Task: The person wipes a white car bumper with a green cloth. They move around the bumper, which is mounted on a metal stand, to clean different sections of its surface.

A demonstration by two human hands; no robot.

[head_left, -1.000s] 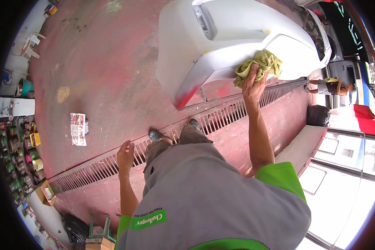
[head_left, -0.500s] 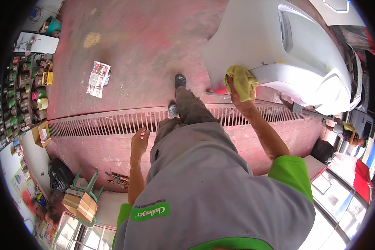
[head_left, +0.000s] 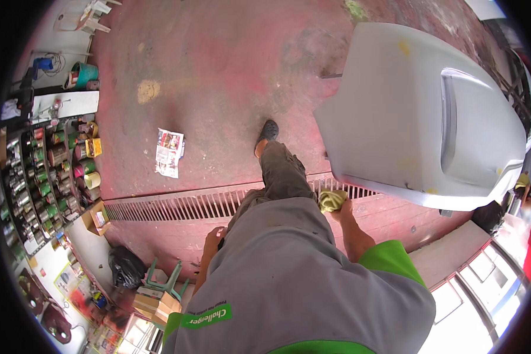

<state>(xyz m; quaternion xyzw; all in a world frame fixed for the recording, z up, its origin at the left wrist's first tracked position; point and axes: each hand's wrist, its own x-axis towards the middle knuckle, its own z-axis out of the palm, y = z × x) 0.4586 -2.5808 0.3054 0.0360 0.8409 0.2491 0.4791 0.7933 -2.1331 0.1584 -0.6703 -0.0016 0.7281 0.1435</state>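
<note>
Rag off the panel, person stepping away

The right hand [head_left: 341,207] has lifted the yellow-green rag [head_left: 331,200] off the grey car panel [head_left: 419,118] and now holds it bunched just beside the hip, over the floor grate [head_left: 177,206]. The left hand [head_left: 213,238] has drawn in against the trousers. One foot [head_left: 268,131] has stepped forward past the grate, and the panel now lies apart to the right.

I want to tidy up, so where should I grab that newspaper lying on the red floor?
Probably by its long left edge, coming from the open floor on that side. The folded newspaper lies flat on the floor, so nothing sticks up to pinch; slide fingertips under the edge, then close thumb on top. The right hand holds a yellow cloth.
</note>
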